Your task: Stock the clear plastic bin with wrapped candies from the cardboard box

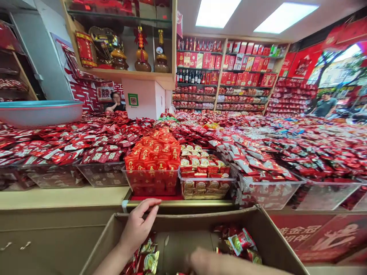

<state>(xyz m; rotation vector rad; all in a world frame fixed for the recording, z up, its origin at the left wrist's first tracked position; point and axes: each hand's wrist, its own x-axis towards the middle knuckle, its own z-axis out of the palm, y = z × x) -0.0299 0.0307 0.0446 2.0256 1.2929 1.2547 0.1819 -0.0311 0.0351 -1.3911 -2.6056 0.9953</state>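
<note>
Over the left part of an open cardboard box point(186, 220) is my left hand point(141, 221), its thumb and fingers apart and nothing between them. My right hand point(200, 259) is low inside the box, smeared by motion, so its fingers cannot be made out. Small wrapped packets lie in the box: some point(150, 261) beside my left forearm, others point(241, 242) at the right. Just beyond the box stand a clear bin of red-orange packets point(153, 164) and a clear bin of gold and red packets point(205, 168) in rows.
More clear bins heaped with red packets point(103, 156) and white-red packets point(258, 164) line the counter point(71, 196). A blue basin point(40, 112) rests at the left. Behind are a display cabinet point(149, 76) and stocked shelves point(218, 72). Two people are farther back, left and right.
</note>
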